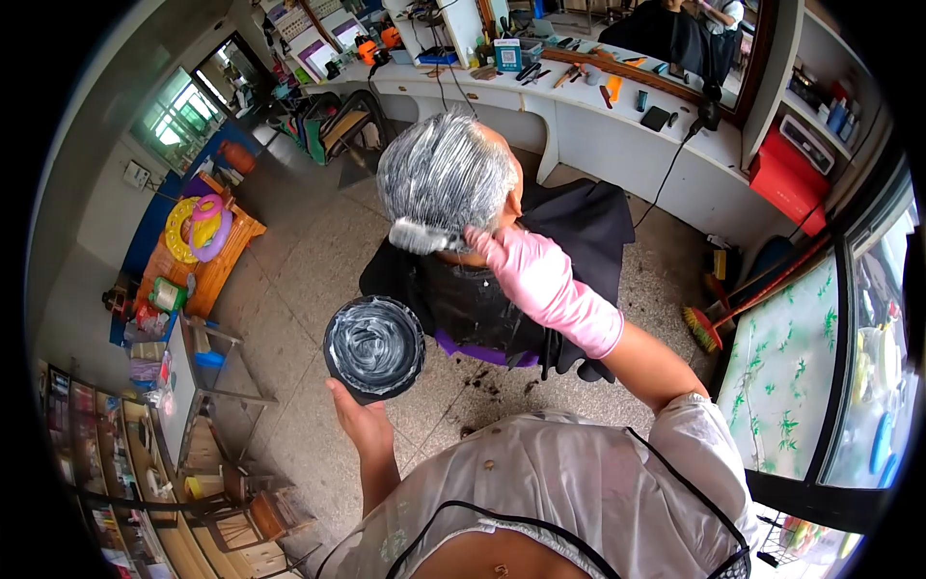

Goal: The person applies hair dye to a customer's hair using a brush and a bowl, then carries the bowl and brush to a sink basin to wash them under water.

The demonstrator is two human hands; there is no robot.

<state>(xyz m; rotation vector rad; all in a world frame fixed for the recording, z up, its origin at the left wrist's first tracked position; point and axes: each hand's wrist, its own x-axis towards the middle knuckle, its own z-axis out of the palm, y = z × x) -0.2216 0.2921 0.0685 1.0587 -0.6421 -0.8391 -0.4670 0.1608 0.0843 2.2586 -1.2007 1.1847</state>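
My left hand [365,421] supports a black mixing bowl [335,378] from below, thumb at its lower edge. Swirled white cream [374,345] coats the inside of the bowl. In a pink glove, my right hand [535,280] grips a hair dye brush [424,237] whose head is thick with white cream. The brush lies against the lower back of a seated person's head. That person's hair [446,174] is streaked with the cream, and a black cape [579,227] covers the shoulders. The brush's handle is mostly hidden by my fingers.
A white counter [617,135] with combs and other tools runs below a mirror [666,43] ahead. A broom [702,328] and a glass door [786,372] are at the right. To the left stand a wooden bench [217,261] and a small table [178,372]. Hair clippings lie on the floor.
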